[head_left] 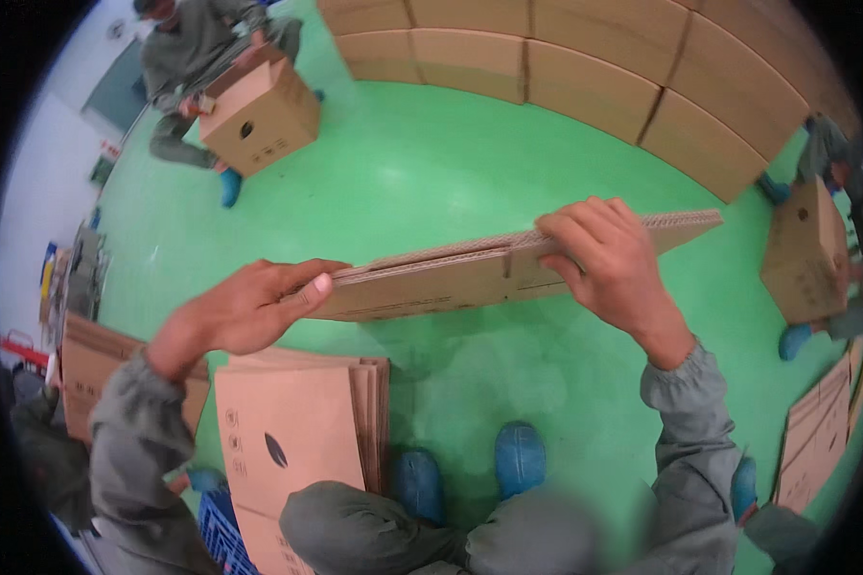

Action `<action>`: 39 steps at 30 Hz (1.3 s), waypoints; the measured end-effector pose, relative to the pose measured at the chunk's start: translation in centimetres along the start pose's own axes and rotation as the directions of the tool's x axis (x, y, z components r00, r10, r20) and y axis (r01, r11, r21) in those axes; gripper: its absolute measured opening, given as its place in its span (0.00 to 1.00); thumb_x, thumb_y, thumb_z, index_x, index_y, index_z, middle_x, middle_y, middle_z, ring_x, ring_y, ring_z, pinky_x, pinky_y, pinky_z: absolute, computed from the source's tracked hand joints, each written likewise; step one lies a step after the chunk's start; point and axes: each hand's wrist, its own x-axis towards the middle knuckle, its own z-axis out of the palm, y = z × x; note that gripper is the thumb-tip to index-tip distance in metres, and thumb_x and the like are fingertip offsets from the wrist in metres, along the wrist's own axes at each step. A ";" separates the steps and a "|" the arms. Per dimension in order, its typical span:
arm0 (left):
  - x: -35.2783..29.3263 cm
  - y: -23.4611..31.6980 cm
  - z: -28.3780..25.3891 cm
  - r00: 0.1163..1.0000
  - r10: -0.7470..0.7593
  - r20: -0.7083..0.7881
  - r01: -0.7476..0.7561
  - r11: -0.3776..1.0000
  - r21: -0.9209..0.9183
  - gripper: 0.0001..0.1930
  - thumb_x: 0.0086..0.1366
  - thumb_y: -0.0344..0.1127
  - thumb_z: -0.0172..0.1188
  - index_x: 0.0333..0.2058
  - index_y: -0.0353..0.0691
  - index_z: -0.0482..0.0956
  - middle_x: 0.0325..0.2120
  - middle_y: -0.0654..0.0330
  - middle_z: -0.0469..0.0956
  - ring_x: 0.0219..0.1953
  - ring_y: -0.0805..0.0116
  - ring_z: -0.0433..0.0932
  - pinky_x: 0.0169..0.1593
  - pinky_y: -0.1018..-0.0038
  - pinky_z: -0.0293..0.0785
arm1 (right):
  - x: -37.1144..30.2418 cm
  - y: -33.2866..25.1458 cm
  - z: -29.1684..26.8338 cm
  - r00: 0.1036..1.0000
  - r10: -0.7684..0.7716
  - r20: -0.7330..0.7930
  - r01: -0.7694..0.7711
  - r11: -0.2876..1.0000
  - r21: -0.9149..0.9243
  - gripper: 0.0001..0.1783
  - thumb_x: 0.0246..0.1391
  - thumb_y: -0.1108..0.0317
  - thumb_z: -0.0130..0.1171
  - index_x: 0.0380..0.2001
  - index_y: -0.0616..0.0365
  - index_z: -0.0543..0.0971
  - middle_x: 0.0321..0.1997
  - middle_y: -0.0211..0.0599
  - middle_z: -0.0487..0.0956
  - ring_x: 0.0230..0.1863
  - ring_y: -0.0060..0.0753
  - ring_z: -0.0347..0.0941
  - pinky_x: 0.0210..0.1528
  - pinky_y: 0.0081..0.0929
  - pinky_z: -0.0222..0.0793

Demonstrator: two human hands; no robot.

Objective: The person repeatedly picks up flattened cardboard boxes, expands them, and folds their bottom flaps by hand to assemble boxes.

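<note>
A flattened cardboard box (pixel 431 292) is held up in front of me above the floor, its layered upper edge facing me. My left hand (pixel 249 305) grips its left end, thumb on the near side and fingers along the far side. Farther right, my right hand (pixel 609 264) is wrapped over the upper edge, fingers over the top and thumb on the near face. Below my left forearm, a stack of flat cardboard boxes (pixel 302 422) leans beside my left leg.
Stacked boxes (pixel 585 81) form a wall at the far side. One person (pixel 201 57) handles an open box (pixel 264 115) at far left; another box (pixel 804 254) stands by a person at right. Flat boxes (pixel 815 436) lie at lower right, a blue crate (pixel 219 532) at lower left.
</note>
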 end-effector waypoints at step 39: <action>11.7 6.5 10.5 0.755 -0.329 0.567 0.050 0.892 0.450 0.59 0.53 0.82 0.45 0.69 0.36 0.54 0.70 0.33 0.40 0.70 0.24 0.35 0.69 0.37 0.42 | -3.2 2.5 -1.2 0.879 0.283 0.384 -0.418 0.843 0.338 0.36 0.52 0.42 0.43 0.55 0.60 0.61 0.55 0.51 0.61 0.57 0.54 0.55 0.57 0.47 0.47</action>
